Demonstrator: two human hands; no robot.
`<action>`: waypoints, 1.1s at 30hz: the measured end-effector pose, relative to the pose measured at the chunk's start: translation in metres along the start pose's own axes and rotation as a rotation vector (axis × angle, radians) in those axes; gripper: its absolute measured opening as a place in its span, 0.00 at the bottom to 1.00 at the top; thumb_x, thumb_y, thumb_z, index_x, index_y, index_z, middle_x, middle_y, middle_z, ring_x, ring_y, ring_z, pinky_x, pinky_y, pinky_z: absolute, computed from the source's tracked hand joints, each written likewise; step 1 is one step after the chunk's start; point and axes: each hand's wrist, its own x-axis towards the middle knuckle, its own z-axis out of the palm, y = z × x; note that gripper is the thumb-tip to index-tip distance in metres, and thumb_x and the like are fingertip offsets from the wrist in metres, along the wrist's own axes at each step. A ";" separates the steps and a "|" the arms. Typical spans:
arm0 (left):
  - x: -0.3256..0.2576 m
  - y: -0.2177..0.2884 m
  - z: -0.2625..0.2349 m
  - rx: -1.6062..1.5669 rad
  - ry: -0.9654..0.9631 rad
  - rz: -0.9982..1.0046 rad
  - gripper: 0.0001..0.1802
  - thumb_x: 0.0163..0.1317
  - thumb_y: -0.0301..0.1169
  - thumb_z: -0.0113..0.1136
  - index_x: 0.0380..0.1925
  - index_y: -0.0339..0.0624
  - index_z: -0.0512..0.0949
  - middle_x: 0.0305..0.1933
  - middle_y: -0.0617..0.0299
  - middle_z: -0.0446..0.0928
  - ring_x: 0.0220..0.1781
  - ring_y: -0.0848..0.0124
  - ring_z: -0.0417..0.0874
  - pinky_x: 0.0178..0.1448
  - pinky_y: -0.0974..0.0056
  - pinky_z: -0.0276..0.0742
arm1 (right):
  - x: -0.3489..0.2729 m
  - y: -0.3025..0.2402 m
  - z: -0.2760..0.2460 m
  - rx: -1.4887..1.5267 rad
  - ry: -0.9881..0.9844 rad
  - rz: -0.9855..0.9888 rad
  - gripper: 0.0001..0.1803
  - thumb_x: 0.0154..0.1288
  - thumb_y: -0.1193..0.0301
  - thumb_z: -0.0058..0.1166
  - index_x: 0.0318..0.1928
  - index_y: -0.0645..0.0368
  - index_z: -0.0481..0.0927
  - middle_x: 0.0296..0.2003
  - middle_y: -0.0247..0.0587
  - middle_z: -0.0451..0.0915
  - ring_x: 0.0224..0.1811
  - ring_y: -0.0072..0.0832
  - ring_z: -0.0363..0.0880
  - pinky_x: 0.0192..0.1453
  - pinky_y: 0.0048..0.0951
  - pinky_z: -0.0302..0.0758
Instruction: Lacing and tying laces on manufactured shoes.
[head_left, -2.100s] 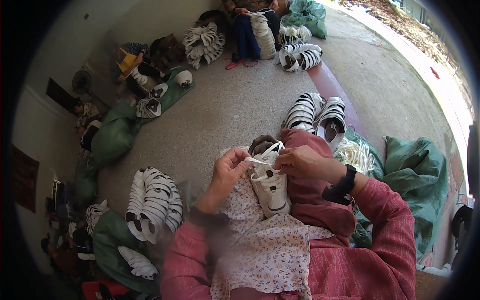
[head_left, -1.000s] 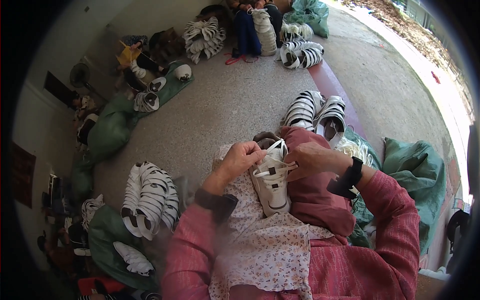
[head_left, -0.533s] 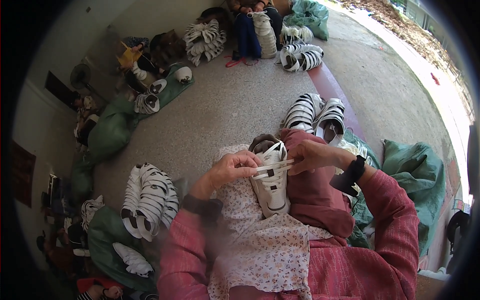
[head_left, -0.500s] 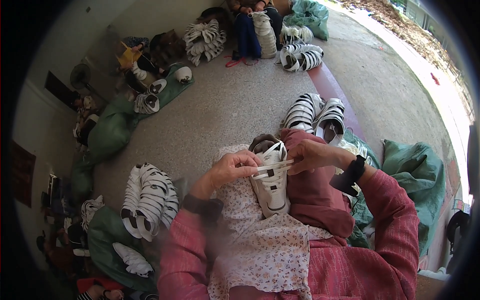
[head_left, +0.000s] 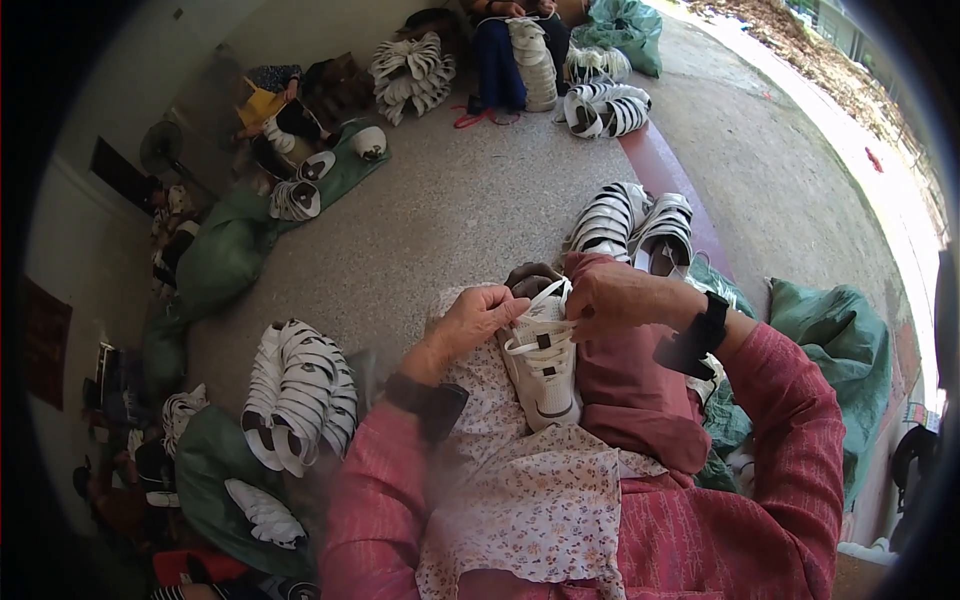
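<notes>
A white and beige sneaker (head_left: 548, 385) rests on my lap between my thighs, with its toe toward my body and its dark-lined opening farthest away. White shoelace (head_left: 545, 293) crosses its tongue, and one loop stands slack over the lower eyelets. At the left edge of the tongue, the fingertips of my left hand (head_left: 474, 322) pinch the lace. My right hand (head_left: 618, 298) is closed at the shoe's right side near the upper eyelets, its fingers bent down and partly hiding the lace they grip. A floral apron (head_left: 530, 500) covers my lap under the shoe.
Nested stacks of white shoe pieces stand at the left (head_left: 300, 395) and beyond my knees (head_left: 610, 220). A green sack (head_left: 835, 350) lies at my right, another sack (head_left: 225, 255) at the far left. A co-worker (head_left: 500, 60) sits at the back beside a shoe stack.
The lace held taut across the shoe between both hands now hangs as a slack loop. Both hands have moved up toward the shoe's opening, the right one also inward.
</notes>
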 end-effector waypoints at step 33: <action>-0.050 -0.018 0.013 0.336 0.127 0.474 0.11 0.54 0.30 0.73 0.32 0.39 0.80 0.45 0.61 0.70 0.47 0.65 0.76 0.48 0.62 0.76 | -0.029 -0.014 0.010 -0.095 0.196 0.164 0.07 0.62 0.69 0.63 0.36 0.60 0.86 0.25 0.42 0.82 0.27 0.34 0.82 0.34 0.34 0.75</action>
